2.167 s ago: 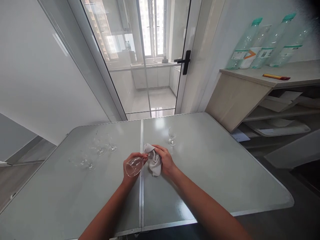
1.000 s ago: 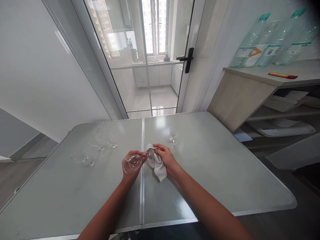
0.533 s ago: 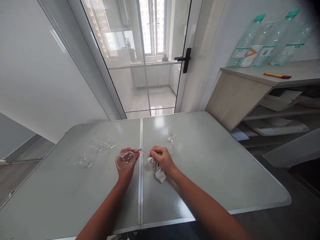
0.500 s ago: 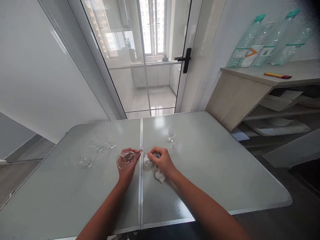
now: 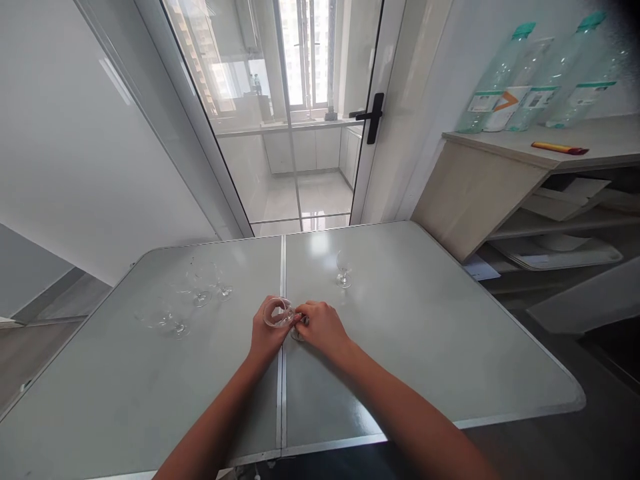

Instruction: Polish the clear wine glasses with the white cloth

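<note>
My left hand (image 5: 263, 335) grips a clear stemmed glass (image 5: 277, 311) just above the middle seam of the grey table (image 5: 425, 347); the rim of the glass faces up toward me. My right hand (image 5: 321, 327) is closed right beside the glass, fingertips touching its bowl. The grey cloth (image 5: 298, 335) is bunched under that hand, so only a small bit shows below the fingers. Both forearms reach in from the table's near edge.
One small stemmed glass (image 5: 344, 269) stands behind my right hand. Several more clear glasses (image 5: 201, 291) stand at the left of the table. A wooden shelf unit (image 5: 480, 193) at the right carries plastic bottles (image 5: 493, 87). A glass door (image 5: 295, 133) is behind the table.
The glass was lying sideways in my left hand and is now turned rim-up. My right hand has drawn the hanging cloth into its fist and moved up against the bowl.
</note>
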Available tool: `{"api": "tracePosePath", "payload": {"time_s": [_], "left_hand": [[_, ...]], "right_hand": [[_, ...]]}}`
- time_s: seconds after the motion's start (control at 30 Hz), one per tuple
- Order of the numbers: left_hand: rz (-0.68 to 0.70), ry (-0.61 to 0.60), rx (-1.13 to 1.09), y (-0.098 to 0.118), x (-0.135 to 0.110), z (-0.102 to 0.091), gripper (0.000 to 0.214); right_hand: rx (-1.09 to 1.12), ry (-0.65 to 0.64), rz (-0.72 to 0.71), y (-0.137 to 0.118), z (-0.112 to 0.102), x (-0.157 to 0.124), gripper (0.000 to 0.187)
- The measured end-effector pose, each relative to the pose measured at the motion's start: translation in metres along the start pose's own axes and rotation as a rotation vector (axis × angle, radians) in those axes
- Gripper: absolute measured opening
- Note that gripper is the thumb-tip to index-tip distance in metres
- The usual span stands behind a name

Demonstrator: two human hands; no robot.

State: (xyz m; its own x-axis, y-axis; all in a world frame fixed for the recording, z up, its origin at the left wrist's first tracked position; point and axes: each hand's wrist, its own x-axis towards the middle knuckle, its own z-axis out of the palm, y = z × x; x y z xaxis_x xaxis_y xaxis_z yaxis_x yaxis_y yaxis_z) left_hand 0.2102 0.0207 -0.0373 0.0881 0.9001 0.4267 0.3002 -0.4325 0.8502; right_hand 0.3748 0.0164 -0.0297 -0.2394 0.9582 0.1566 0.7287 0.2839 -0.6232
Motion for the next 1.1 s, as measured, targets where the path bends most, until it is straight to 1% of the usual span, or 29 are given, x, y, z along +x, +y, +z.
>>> {"api": "tracePosePath", "payload": {"time_s": [0.07, 0.2, 0.4, 0.47, 0.53, 0.73, 0.87, 0.97, 1.1], "left_hand": [[0.0, -0.038, 0.011, -0.002, 0.001, 0.001, 0.022], [-0.013, -0.083, -0.006, -0.008, 0.0, 0.002, 0.025], [-0.143, -0.121, -0.188, -0.016, -0.004, 0.006, 0.051], [-0.16, -0.121, -0.213, -0.017, -0.004, 0.006, 0.06], [-0.17, -0.112, -0.213, -0.017, -0.004, 0.006, 0.065], [-0.145, -0.093, -0.162, -0.016, -0.003, 0.005, 0.061], [-0.114, -0.084, -0.121, -0.015, -0.003, 0.005, 0.055], [-0.103, -0.101, -0.112, -0.015, -0.004, 0.004, 0.055], [-0.129, -0.126, -0.103, -0.017, -0.005, 0.003, 0.053]], "right_hand": [[-0.019, -0.015, 0.005, 0.001, 0.0, 0.001, 0.017], [-0.047, -0.042, 0.068, 0.001, -0.001, 0.002, 0.013], [0.017, -0.041, 0.106, 0.004, -0.002, 0.004, 0.018], [0.057, -0.048, 0.111, 0.005, -0.002, 0.004, 0.019], [0.08, -0.043, 0.121, 0.007, -0.002, 0.005, 0.018], [0.113, 0.05, 0.202, 0.017, -0.002, 0.01, 0.012], [0.158, 0.02, 0.311, 0.027, -0.004, 0.015, 0.005], [0.122, 0.032, 0.358, 0.033, -0.008, 0.017, 0.007], [0.097, 0.026, 0.405, 0.043, -0.016, 0.018, 0.01]]}}
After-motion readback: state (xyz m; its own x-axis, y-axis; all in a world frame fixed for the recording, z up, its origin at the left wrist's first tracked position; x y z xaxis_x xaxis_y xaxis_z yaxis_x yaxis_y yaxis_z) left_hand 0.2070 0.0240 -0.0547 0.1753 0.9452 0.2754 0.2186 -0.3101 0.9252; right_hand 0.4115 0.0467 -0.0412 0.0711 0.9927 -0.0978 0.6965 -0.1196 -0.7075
